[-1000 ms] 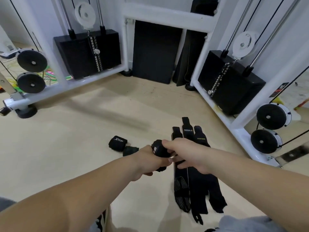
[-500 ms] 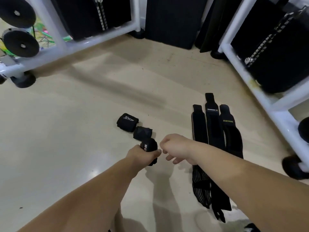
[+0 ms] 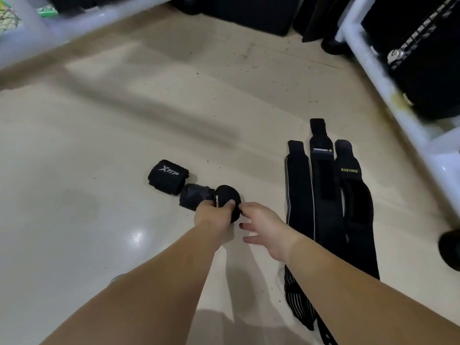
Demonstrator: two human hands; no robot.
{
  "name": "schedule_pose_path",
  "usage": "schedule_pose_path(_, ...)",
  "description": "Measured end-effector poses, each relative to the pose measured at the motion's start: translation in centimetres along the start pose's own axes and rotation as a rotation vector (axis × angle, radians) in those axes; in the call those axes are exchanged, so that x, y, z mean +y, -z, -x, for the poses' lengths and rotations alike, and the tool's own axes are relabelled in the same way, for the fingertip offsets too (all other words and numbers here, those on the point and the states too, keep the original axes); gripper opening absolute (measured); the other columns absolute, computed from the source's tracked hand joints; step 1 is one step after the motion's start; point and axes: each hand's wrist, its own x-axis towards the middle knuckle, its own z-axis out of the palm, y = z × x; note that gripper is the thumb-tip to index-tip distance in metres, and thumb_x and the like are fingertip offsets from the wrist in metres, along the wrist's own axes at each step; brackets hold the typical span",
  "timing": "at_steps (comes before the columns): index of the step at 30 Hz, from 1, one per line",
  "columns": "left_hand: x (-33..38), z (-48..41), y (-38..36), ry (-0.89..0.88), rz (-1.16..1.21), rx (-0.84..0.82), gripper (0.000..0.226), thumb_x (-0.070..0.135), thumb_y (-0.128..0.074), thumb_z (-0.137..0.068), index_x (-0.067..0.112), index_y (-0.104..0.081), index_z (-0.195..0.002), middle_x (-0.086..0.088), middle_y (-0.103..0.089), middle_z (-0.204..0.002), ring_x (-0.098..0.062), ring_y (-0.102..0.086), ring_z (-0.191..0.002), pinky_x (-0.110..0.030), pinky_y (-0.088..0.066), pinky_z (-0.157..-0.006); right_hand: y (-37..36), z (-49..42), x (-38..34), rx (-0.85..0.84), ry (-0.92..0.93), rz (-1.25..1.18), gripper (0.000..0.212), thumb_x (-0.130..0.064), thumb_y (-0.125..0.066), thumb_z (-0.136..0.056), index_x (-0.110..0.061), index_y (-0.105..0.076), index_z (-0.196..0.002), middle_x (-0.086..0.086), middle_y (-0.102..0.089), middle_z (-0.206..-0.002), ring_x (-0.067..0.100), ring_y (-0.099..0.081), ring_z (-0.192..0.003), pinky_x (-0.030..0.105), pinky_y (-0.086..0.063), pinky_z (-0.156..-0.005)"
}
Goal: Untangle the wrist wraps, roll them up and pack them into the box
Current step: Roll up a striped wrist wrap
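My left hand (image 3: 213,215) grips a rolled black wrist wrap (image 3: 228,198) low over the floor, beside a second rolled wrap (image 3: 194,196). A third roll marked XTEP (image 3: 167,176) lies just left of that one. My right hand (image 3: 263,227) hovers right of the held roll with fingers spread, fingertips close to the roll. Three unrolled black wraps lie flat side by side to the right: a grey-edged one (image 3: 297,185), a middle one with a white label (image 3: 322,175) and one reading XUEYING (image 3: 353,192). No box is in view.
The beige floor (image 3: 99,145) spreads to the left and front. White gym-machine frames run along the top left (image 3: 49,23) and the right side (image 3: 388,90), with black weight stacks (image 3: 423,46) behind. A black foot (image 3: 449,249) stands at the right edge.
My left hand has lowered the rolled wrap to the floor next to the other two rolls. My right hand let go and opened its fingers. The camera tilted further down.
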Motion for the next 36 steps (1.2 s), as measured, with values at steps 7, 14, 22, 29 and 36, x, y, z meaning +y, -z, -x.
schedule_pose_path(7,-0.6,0.9,1.2,0.149,-0.187,0.006,0.064,0.067,-0.051,-0.098,0.006,-0.069,-0.094,-0.015,-0.077,-0.079,-0.031,-0.076,-0.068,-0.042,-0.067,-0.071,0.2,-1.1,0.2,-0.001,-0.029,-0.071,0.035,-0.030,-0.052,-0.110,-0.019,-0.059,-0.142,0.001,-0.064,-0.142,0.023,-0.064,-0.125,0.041,-0.059,-0.096)
schedule_pose_path(14,-3.3,3.6,-0.7,0.077,-0.148,-0.092,0.042,0.031,-0.044,-0.102,0.002,-0.069,-0.085,-0.010,-0.074,-0.067,-0.027,-0.069,-0.058,-0.034,-0.058,-0.066,1.6,-2.2,1.0,0.270,0.009,0.062,0.019,-0.012,-0.048,-0.101,-0.005,-0.065,-0.105,0.005,-0.063,-0.094,0.023,-0.060,-0.082,0.034,-0.056,-0.076)
schedule_pose_path(22,-2.1,6.9,-6.3,0.016,-0.201,-0.473,0.004,0.011,-0.056,-0.096,0.012,-0.060,-0.097,-0.010,-0.051,-0.084,-0.022,-0.045,-0.072,-0.033,-0.040,-0.065,9.0,-1.2,5.6,0.530,0.022,0.261,0.039,-0.028,-0.048,-0.107,-0.024,-0.055,-0.145,0.002,-0.064,-0.124,0.022,-0.065,-0.100,0.035,-0.052,-0.088)
schedule_pose_path(29,-2.7,7.5,-10.8,0.096,-0.051,-0.495,0.058,0.012,-0.063,-0.099,0.012,-0.044,-0.155,-0.010,-0.061,-0.140,-0.024,-0.065,-0.116,-0.028,-0.054,-0.086,11.4,-1.2,8.1,0.467,-0.074,-0.133,0.041,-0.021,-0.046,-0.110,-0.017,-0.049,-0.150,-0.002,-0.060,-0.109,0.018,-0.061,-0.099,0.040,-0.049,-0.101)
schedule_pose_path(36,-2.1,7.5,-12.0,0.152,-0.095,-0.504,0.045,0.026,-0.067,-0.102,0.007,-0.055,-0.141,-0.004,-0.062,-0.086,-0.013,-0.052,-0.058,-0.030,-0.051,-0.061,11.6,-1.0,8.1,0.271,-0.309,-0.168,0.028,-0.030,-0.044,-0.111,-0.012,-0.057,-0.128,0.013,-0.077,-0.106,0.025,-0.072,-0.089,0.037,-0.052,-0.076)
